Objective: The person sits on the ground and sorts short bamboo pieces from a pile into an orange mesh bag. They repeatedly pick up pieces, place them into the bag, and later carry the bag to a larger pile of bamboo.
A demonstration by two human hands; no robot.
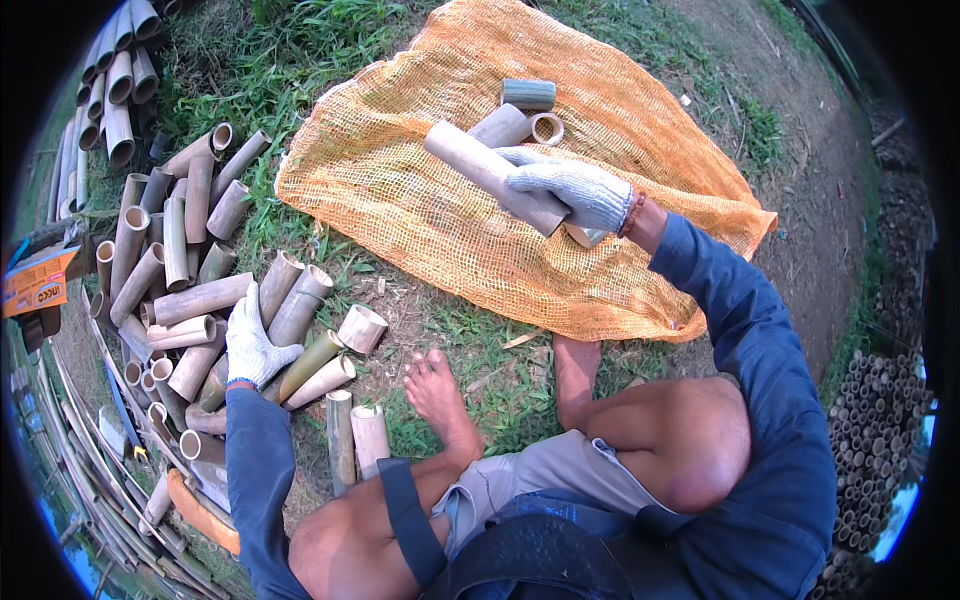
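Observation:
My right hand (575,188), in a white knit glove, grips a pale cut bamboo tube (475,165) over an orange mesh sack (390,190) spread on the ground. On the sack lie a greenish bamboo piece (528,95), a greyish one (500,127) and one with its round end up (547,128); another (585,236) shows partly beneath my right hand. My left hand (255,345), gloved too, rests on a heap of cut bamboo tubes. Its fingers are stretched and its thumb is apart, beside a long tan tube (203,297); its palm side is hidden.
Stacked bamboo lengths (118,85) are at the far left, and a large pile of tube ends (870,450) is at the right. An orange printed object (40,282) stands at the left edge. Two short tubes (355,440) lie near my bare left foot (440,395).

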